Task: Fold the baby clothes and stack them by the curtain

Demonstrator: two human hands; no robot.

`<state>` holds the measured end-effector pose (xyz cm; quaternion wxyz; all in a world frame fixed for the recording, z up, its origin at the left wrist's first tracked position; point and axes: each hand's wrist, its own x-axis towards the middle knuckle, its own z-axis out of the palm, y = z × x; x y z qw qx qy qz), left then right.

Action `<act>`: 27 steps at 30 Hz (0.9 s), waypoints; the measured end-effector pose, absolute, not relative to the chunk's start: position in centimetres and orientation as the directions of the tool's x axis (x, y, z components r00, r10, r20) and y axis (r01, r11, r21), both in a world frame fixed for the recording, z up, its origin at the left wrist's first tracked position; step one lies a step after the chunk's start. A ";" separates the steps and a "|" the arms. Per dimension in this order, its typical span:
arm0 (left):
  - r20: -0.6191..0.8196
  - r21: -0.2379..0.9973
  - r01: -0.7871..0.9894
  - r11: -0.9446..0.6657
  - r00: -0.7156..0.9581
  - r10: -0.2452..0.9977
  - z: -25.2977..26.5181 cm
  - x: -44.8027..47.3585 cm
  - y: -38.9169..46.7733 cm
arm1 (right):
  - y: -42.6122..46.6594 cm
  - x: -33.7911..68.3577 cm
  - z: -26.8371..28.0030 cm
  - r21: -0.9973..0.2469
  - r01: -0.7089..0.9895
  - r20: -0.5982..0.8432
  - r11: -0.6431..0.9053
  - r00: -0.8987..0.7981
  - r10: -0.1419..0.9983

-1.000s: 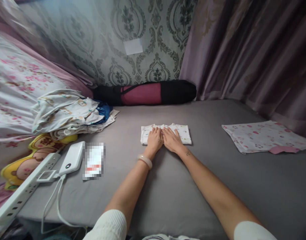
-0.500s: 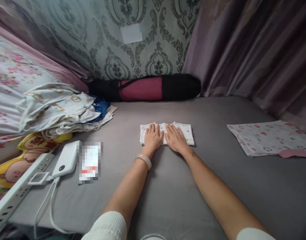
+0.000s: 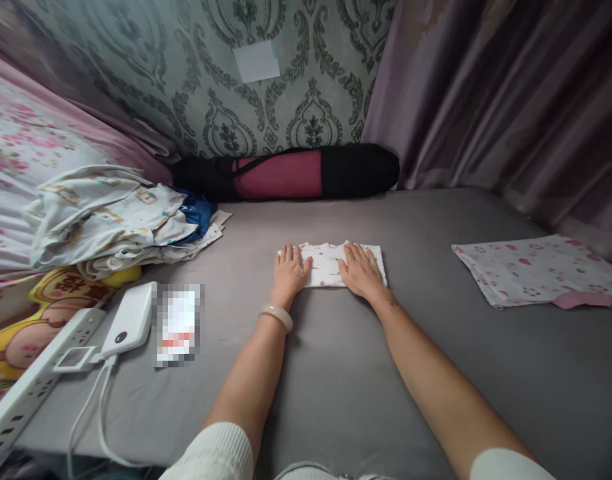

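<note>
Person's left hand (image 3: 290, 271) and right hand (image 3: 361, 269) flat on folded white patterned cloth (image 3: 326, 265) at centre, heaped clothes (image 3: 111, 213) at left, black-and-maroon bag (image 3: 286, 175) upper centre, folded heart-print cloth (image 3: 531, 270) at right.

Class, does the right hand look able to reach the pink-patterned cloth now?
Probably yes: the right hand lies flat on the small white cloth, gripping nothing, and only grey sheet shows between that and the pink-patterned cloth.

Garment (image 3: 327, 265) on sheet (image 3: 336, 373), clothes pile (image 3: 111, 217) left, second garment (image 3: 531, 270) right, bag (image 3: 281, 175) behind
</note>
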<state>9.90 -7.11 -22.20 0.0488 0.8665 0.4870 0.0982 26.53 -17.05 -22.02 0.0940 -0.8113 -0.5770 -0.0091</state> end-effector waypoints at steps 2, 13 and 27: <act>0.092 0.196 0.837 -0.511 0.503 0.859 -22.1 9.3 -6.6 | -17.2 26.9 -22.1 -0.136 0.934 0.129 -0.331 0.348 0.929; 0.027 0.249 0.854 -0.456 0.464 0.885 -21.9 6.9 -5.2 | -18.8 29.9 -22.0 -0.121 0.871 0.067 -0.475 0.485 0.872; 0.171 0.148 0.795 -0.589 0.566 0.807 -21.9 10.0 -8.9 | -18.4 25.1 -21.5 -0.142 0.904 0.099 -0.402 0.418 0.903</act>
